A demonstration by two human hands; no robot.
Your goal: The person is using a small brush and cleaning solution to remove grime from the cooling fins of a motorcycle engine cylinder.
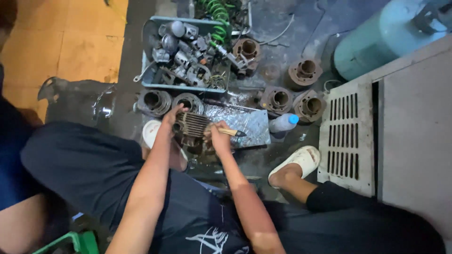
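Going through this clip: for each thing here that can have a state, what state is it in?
Left hand: gripping the finned cylinder's top edge.
Right hand: closed around a brush.
Finned cylinder: held tilted over the metal plate.
Brush: held, bristles pointing right.
Metal plate: lying flat, wet-looking.
Plastic bottle: lying on its side, blue cap on.
Parts tray: full of metal parts.

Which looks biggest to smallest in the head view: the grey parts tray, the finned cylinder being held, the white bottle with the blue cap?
1. Grey parts tray, plainly the largest.
2. Finned cylinder, steadied by the left hand while the right hand holds a brush.
3. White bottle, looks somewhat smaller than the cylinder; the hands hide part of the cylinder.
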